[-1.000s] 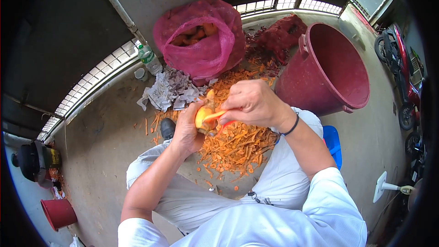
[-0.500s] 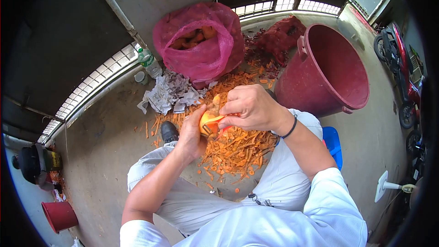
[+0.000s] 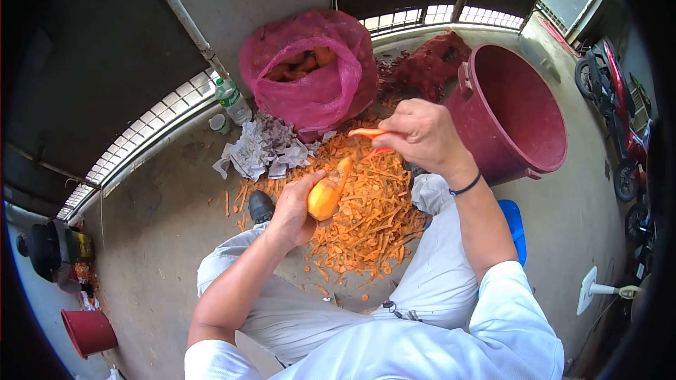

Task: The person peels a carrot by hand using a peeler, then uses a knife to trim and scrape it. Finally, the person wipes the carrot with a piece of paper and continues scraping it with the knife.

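Okay, your right hand (image 3: 426, 134) has lifted up off the carrot (image 3: 324, 200) since the last frame. Sizewise you've got one maroon tub (image 3: 486, 148), one pink mesh sack (image 3: 352, 84), one heap of peelings (image 3: 373, 222), then two hands: left hand (image 3: 296, 207) fingers wrapped round one carrot by the heap, right fingers pinching one orange peeler (image 3: 367, 132).

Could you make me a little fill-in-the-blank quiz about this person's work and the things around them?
1. An orange tool is in the person's ____ hand.
2. The other hand holds a vegetable coloured ____.
3. Beside the crumpled paper is a clear bottle with a ____ cap.
4. The mesh sack with its top open is ____.

Missing words: right; orange; green; pink.
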{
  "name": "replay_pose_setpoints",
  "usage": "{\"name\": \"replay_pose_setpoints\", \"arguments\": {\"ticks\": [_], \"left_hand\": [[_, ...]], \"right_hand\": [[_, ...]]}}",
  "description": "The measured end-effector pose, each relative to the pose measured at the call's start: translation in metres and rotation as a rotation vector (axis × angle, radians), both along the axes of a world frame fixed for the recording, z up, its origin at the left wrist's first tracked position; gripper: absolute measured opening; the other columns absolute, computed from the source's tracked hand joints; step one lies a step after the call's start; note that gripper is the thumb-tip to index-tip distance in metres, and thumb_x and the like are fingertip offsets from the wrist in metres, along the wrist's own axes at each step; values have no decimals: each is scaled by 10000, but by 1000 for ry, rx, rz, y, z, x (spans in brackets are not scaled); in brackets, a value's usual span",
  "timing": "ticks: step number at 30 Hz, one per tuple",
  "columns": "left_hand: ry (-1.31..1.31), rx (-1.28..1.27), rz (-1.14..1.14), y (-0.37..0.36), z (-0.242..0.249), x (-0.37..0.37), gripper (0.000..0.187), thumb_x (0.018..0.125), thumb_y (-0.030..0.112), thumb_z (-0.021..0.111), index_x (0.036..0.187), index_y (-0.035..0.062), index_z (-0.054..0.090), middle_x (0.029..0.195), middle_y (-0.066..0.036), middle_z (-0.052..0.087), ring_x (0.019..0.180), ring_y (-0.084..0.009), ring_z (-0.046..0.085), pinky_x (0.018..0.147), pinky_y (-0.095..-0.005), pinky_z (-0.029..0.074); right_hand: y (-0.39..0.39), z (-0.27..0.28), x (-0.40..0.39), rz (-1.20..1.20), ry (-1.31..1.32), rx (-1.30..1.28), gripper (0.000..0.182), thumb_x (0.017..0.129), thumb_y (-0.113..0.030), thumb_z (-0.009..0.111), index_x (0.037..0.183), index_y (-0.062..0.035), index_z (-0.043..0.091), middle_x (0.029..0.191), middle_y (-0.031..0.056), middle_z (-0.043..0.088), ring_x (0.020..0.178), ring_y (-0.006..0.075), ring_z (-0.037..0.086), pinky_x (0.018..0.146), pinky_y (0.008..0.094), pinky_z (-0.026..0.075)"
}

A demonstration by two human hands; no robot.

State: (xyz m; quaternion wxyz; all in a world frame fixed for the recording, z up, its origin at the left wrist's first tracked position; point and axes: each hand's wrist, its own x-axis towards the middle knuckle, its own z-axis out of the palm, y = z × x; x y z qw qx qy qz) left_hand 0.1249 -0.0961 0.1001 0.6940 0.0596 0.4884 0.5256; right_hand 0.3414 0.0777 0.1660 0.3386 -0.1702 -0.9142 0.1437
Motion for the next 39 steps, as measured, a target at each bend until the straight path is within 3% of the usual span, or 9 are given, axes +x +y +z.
{"name": "replay_pose_setpoints", "arguments": {"ticks": [7, 9, 12, 21, 23, 29, 31, 37, 39], "left_hand": [[-274, 44, -42, 3, -7, -11, 360, 1037, 414, 555, 1154, 79, 615, 940, -114, 665, 721, -249, 646, 473, -300, 388], [-201, 22, 29, 4, -5, -8, 377, 1048, 409, 517, 1157, 61, 615, 941, -127, 664, 715, -247, 640, 455, -289, 371], [-220, 39, 52, 5, -10, -5, 369, 1053, 402, 502, 1155, 66, 617, 945, -124, 672, 715, -243, 642, 447, -288, 362], [-158, 18, 17, -1, -3, 4, 305, 1015, 366, 563, 1143, 95, 617, 944, -64, 685, 697, -212, 646, 467, -296, 366], [-122, 19, 3, -3, 3, 4, 303, 1011, 361, 565, 1151, 98, 618, 938, -63, 673, 696, -216, 646, 470, -301, 368], [-235, 40, -13, -1, -5, -3, 311, 1009, 356, 538, 1175, 108, 627, 923, -60, 644, 702, -230, 605, 530, -334, 380], [-192, 16, -30, 0, 2, 0, 353, 1009, 396, 495, 1179, 110, 613, 890, -80, 611, 681, -197, 538, 520, -292, 359], [-140, -12, -9, -1, 10, 1, 344, 1001, 392, 501, 1178, 122, 618, 888, -88, 611, 686, -209, 531, 544, -318, 374], [-157, 12, -5, 0, 7, 0, 348, 992, 390, 494, 1194, 134, 616, 905, -94, 614, 700, -217, 532, 555, -327, 378]], "right_hand": [[0, 9, 6, -209, -82, 62, 184, 746, -218, 885, 829, -88, 785, 740, 60, 661, 697, 236, 657, 628, 363, 524], [-6, 8, 3, 86, -25, -471, 204, 754, -209, 892, 863, -64, 797, 761, 75, 696, 686, 220, 673, 617, 335, 519], [-18, 7, -6, 187, -54, -478, 218, 762, -204, 892, 890, -51, 804, 781, 90, 721, 680, 205, 684, 611, 316, 513], [-28, -6, -21, 284, -8, -212, 242, 727, -202, 920, 827, -32, 778, 706, 74, 662, 647, 240, 647, 578, 356, 496], [-9, -1, -11, 52, -76, -47, 234, 734, -207, 914, 824, -38, 781, 694, 71, 654, 642, 233, 645, 575, 358, 496], [-18, 8, -7, -2, -9, -42, 223, 717, -221, 907, 796, -62, 772, 697, 63, 646, 648, 245, 638, 577, 370, 501], [-14, 10, -4, -40, -35, 12, 215, 713, -216, 904, 786, -67, 767, 699, 61, 641, 655, 248, 637, 580, 373, 502], [5, 13, 13, -432, -132, 238, 222, 756, -255, 849, 719, -84, 713, 717, 64, 607, 721, 271, 645, 654, 411, 524], [0, 12, 12, -345, -128, 141, 218, 754, -248, 849, 717, -82, 712, 719, 69, 608, 729, 274, 646, 660, 414, 525]]}}
